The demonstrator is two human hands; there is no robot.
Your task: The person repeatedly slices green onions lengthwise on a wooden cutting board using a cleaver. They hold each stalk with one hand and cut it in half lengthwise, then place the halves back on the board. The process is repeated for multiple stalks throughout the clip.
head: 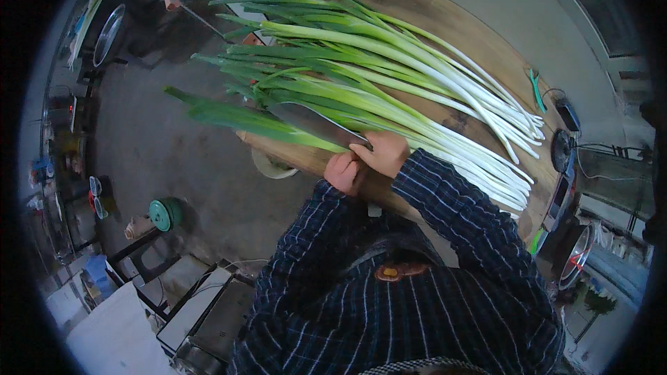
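Note:
My right hand (384,153) grips a kitchen knife at its handle end. The broad steel blade (315,124) points to the upper left, over the green leaves. Close beside it, my left hand (343,171) has its fingers curled around the nearest leek stalk (292,133), by the front edge of the wooden table (292,151). How far the stalk runs beneath my hands is hidden. Beyond the blade lies a bundle of long leeks (385,101), white ends to the right. Behind that spreads a second group of leeks (375,36), its leaf tips overhanging the table's left end.
A pale basin (271,165) stands on the floor, partly under the table. A green lidded bin (165,214) is farther left. Along the table's right end are a teal tool (536,91), a black round object (561,150) and a dark flat device (560,191).

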